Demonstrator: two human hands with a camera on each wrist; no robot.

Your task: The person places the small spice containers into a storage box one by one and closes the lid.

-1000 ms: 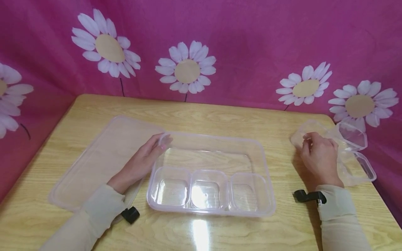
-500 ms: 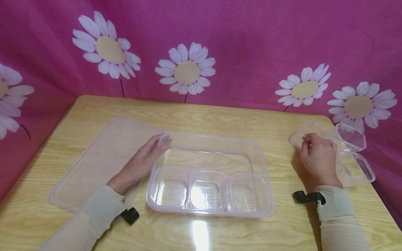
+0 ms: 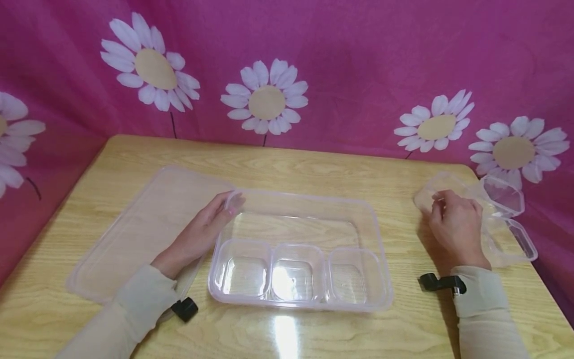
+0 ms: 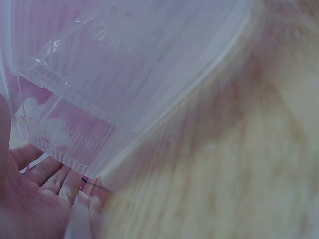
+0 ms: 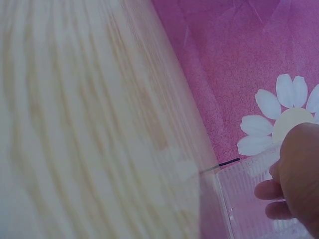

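A large clear plastic food box (image 3: 301, 195) stands mid-table, with three small square cups inside along its near side: left (image 3: 245, 243), middle (image 3: 298, 246) and right (image 3: 354, 251). My left hand (image 3: 197, 242) rests against the box's left end. In the left wrist view, the left hand (image 4: 35, 196) lies with fairly straight fingers beside the box wall (image 4: 139, 55). At the right, my right hand (image 3: 459, 227) holds a clear container (image 3: 432, 192) among several clear pieces, partly hidden by the hand. The right wrist view shows the right hand (image 5: 301, 174) with curled fingers at a ribbed clear wall (image 5: 244, 199).
A flat translucent lid (image 3: 134, 229) lies left of the box, partly under the left forearm. Other clear containers (image 3: 504, 194) sit at the table's right edge. A pink curtain (image 3: 350, 65) with white flowers hangs behind the wooden table (image 3: 287, 157).
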